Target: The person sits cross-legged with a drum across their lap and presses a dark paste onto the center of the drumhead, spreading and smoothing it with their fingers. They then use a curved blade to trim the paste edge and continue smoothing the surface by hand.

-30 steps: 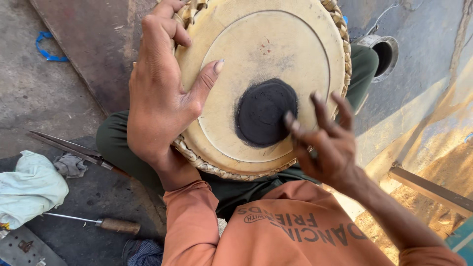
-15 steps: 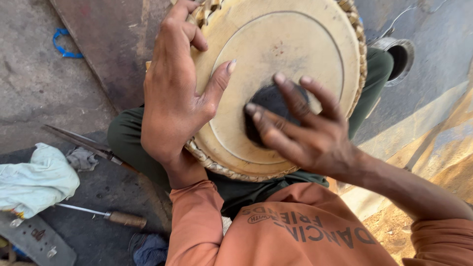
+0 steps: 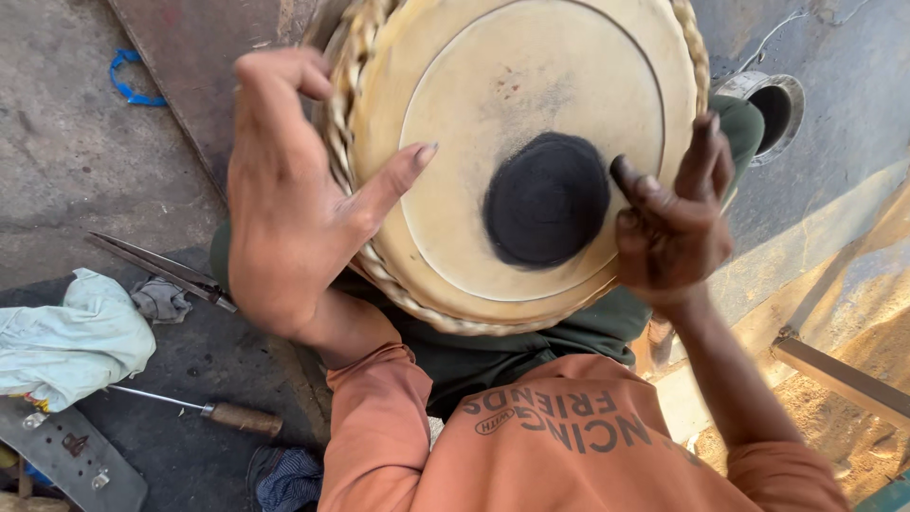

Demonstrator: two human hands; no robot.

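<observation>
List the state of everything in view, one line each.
Drum: tilted on the lap, skin intact.
Black patch: uncovered.
Left hand: open, thumb on the skin.
Right hand: fingers curled at the rim.
Shears: closed, on floor.
Awl: lying flat.
Cloth: crumpled.

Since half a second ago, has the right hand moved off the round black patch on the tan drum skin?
Yes. The right hand has slid off the black patch toward the drum's braided rim, fingertips now at the patch's edge.

Grey floor (image 3: 66,171) with cloth (image 3: 71,341), screwdriver (image 3: 204,410), scissors (image 3: 161,270).
</observation>
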